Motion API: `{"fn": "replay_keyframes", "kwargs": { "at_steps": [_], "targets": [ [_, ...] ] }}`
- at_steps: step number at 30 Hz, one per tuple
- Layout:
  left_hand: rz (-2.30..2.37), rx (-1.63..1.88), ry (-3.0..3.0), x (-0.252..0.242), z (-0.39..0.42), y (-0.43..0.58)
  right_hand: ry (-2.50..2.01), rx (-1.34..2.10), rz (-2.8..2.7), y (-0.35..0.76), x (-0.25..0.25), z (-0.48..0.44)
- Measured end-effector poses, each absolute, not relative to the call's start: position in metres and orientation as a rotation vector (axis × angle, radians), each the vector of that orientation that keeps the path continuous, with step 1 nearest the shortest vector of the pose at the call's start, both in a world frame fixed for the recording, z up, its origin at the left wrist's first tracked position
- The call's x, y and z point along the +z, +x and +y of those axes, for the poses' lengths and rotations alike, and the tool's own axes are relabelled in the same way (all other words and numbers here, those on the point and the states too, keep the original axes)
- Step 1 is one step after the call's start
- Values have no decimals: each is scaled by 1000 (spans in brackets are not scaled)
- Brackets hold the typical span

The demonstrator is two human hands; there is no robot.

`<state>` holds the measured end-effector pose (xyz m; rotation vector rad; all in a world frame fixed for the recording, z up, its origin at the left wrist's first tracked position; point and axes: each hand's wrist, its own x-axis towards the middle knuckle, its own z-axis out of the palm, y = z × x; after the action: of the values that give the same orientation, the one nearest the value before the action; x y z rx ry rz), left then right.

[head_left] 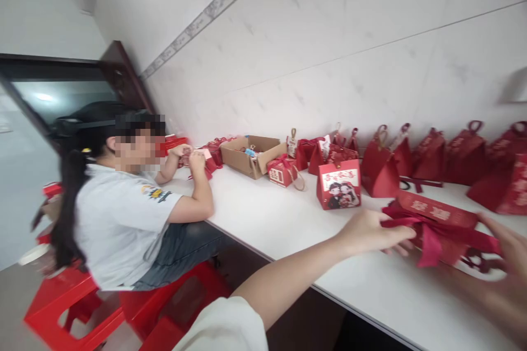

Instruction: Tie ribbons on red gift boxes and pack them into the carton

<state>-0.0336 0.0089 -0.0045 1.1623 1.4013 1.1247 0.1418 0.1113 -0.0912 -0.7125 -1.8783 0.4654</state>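
Between my two hands at the right is a red gift box (pixel 438 208) with a dark red ribbon (pixel 432 238) tied round it and pale lettering on top. My left hand (pixel 381 233) is closed at its left side, thumb over the ribbon's end. On the opposite side my right hand (pixel 504 252), smeared a little by motion, grips the box with the thumb along its upper edge. Part of the box's lower side is hidden or blurred. Nearest to my left hand, a red box with a printed couple (pixel 338 185) stands upright on the white table (pixel 267 214).
Several red gift boxes with loop handles (pixel 426 156) line the wall. Farther left stand a small ribboned box (pixel 284 170) and an open cardboard carton (pixel 251 156). A co-worker (pixel 123 219) sits at the table, handling a red item. Red plastic stools (pixel 177 301) are below.
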Motion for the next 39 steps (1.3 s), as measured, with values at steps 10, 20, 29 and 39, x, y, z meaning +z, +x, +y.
{"fn": "replay_keyframes", "kwargs": {
  "at_steps": [10,20,29,39],
  "targets": [
    [1333,1124,1035,-7,16,-37,-673,477,-1994,136,-65,91],
    [1255,986,911,-18,2,-41,-681,540,-1991,134,-60,86],
    [1338,779,1015,-27,-6,-50,-681,585,-1969,134,-57,85],
    [1942,923,1455,11,30,-103,-667,583,-2006,135,-58,87]
  ]
}}
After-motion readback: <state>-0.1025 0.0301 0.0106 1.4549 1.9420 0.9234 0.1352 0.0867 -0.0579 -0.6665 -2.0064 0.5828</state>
